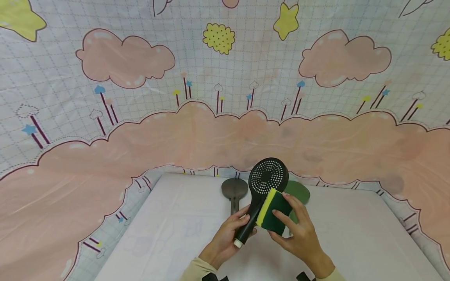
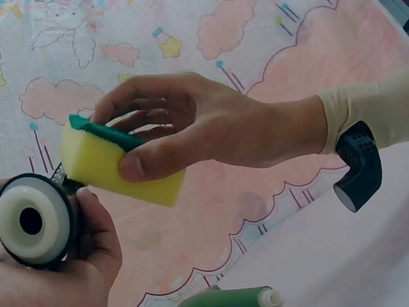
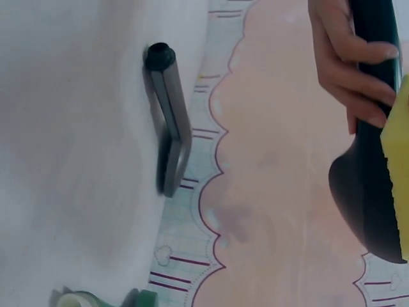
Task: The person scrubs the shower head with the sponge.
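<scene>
A black shower head (image 1: 268, 171) with a pale spray-hole pattern is held tilted up by my left hand (image 1: 224, 239), whose fingers wrap its handle. Its pale threaded end (image 2: 24, 224) faces the camera in the left wrist view. My right hand (image 1: 303, 239) grips a sponge (image 1: 277, 216), yellow on one side and dark green on the other. The sponge's yellow side (image 2: 108, 163) faces the shower head beside the neck. In the right wrist view the yellow side (image 3: 399, 153) lies along the black body; my right hand is out of that view.
A grey shower head (image 1: 234, 189) lies on the white table (image 1: 158, 234) behind my left hand. To the right lies a green shower head (image 1: 299, 192), partly hidden by my right hand. A cloud-patterned cloth (image 1: 211, 140) rises behind the table.
</scene>
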A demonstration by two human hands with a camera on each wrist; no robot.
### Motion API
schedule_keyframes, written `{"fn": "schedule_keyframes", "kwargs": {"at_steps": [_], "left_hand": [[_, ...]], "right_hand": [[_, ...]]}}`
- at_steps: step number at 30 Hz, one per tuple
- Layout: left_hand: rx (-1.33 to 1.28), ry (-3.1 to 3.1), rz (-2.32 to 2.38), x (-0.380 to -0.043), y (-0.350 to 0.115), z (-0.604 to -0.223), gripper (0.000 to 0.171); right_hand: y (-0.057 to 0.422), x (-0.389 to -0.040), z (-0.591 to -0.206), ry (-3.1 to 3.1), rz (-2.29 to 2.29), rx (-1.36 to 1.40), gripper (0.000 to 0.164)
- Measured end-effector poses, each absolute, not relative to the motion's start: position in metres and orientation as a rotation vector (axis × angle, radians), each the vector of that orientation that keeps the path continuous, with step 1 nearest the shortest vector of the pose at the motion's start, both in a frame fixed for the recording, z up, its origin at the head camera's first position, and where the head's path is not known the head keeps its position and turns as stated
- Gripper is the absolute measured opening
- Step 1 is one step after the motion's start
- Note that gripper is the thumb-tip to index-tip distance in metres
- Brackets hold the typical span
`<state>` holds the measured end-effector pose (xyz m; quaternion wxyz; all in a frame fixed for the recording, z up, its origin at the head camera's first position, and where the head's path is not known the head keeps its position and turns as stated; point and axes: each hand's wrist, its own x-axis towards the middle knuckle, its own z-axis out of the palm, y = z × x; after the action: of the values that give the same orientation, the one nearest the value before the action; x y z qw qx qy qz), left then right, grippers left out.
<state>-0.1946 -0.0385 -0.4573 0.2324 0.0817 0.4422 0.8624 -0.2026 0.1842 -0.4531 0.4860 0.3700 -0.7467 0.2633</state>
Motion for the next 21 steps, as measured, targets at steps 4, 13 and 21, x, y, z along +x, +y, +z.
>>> {"fn": "schedule_keyframes", "kwargs": {"at_steps": [4, 13, 21], "left_hand": [[0.226, 1.201, 2.342, -0.192, -0.040, -0.456, 0.055], [0.216, 1.215, 2.308, -0.189, -0.042, -0.454, 0.055], [0.256, 1.216, 2.291, -0.188, -0.049, -0.456, 0.061]], "right_hand": [[0.192, -0.206, -0.447, -1.782, 0.621, 0.842, 0.048], [0.207, -0.212, -0.436, -1.783, 0.673, 0.793, 0.056], [0.225, -0.214, -0.426, -1.930, 0.856, 0.801, 0.062]]}}
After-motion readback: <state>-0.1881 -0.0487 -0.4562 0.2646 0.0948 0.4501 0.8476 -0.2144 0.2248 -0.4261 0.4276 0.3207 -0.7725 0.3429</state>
